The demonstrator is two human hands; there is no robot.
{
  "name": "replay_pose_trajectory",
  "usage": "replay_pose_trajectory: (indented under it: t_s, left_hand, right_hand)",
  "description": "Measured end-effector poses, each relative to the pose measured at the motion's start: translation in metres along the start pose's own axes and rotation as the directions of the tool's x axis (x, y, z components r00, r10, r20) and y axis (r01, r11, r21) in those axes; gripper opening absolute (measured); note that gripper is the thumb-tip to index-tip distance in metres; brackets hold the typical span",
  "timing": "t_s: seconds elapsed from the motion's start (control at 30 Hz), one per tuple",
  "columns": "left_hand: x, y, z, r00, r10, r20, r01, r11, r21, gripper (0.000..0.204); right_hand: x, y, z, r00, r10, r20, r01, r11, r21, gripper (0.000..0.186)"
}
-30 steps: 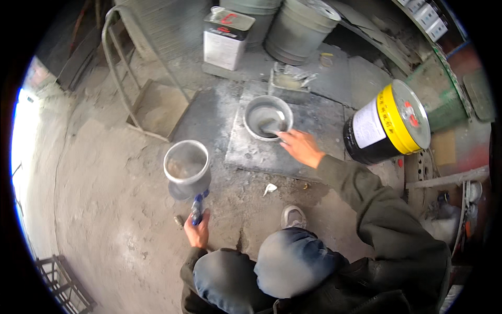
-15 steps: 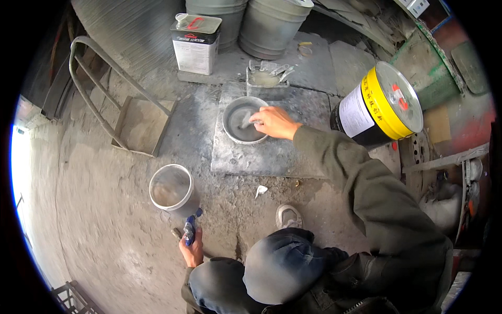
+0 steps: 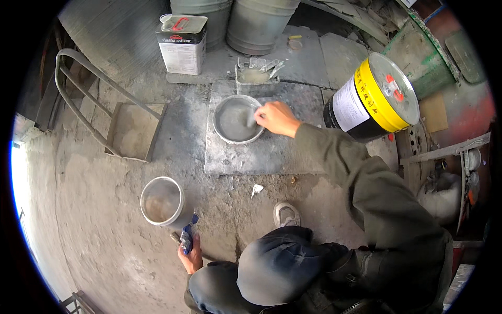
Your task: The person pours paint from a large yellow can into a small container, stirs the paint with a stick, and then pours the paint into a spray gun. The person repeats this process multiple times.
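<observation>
I crouch with my right hand [image 3: 272, 116] pinched on a pale stirrer [image 3: 250, 119], which is blurred inside a round bowl [image 3: 228, 116] of grey liquid on a stained square slab [image 3: 225, 158]. My left hand [image 3: 189, 254] grips a blue spray gun [image 3: 185, 238] low at my left, with a translucent cup [image 3: 162, 201] on top of it. Behind the bowl sits a square tray [image 3: 253, 78] with pale contents and several tools lying across it. A small white scrap [image 3: 256, 191] lies on the floor in front of the slab.
A metal can [image 3: 180, 52] and grey barrels [image 3: 253, 23] stand at the back. A black drum with a yellow band [image 3: 348, 107] is at my right, near a green bin [image 3: 415, 60]. A metal dustpan-like frame with a tall handle [image 3: 130, 133] lies at left.
My right hand has shifted within the bowl area, moving the stirrer round. The left hand with the spray gun sits lower in view, and the whole view has shifted slightly.
</observation>
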State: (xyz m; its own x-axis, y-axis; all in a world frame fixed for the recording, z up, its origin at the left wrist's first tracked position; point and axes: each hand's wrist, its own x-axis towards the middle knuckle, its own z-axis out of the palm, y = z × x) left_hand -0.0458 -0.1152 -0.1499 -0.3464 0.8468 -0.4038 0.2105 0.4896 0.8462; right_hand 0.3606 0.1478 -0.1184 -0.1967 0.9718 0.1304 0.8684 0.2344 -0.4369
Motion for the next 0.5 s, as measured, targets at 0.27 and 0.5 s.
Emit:
replay_pose_trajectory:
  t_s: [0.27, 0.5]
  left_hand:
    - [0.009, -0.006, 0.001, 0.991, -0.131, -0.007, 0.131, 0.991, -0.034, 0.02]
    - [0.014, -0.02, 0.007, 1.0, -0.019, -0.001, 0.019, 1.0, -0.022, 0.019]
  right_hand:
    - [0.007, -0.002, 0.021, 0.985, -0.013, -0.17, 0.028, 0.996, 0.085, 0.019]
    - [-0.004, -0.003, 0.023, 0.993, 0.086, -0.087, -0.057, 0.955, 0.292, 0.018]
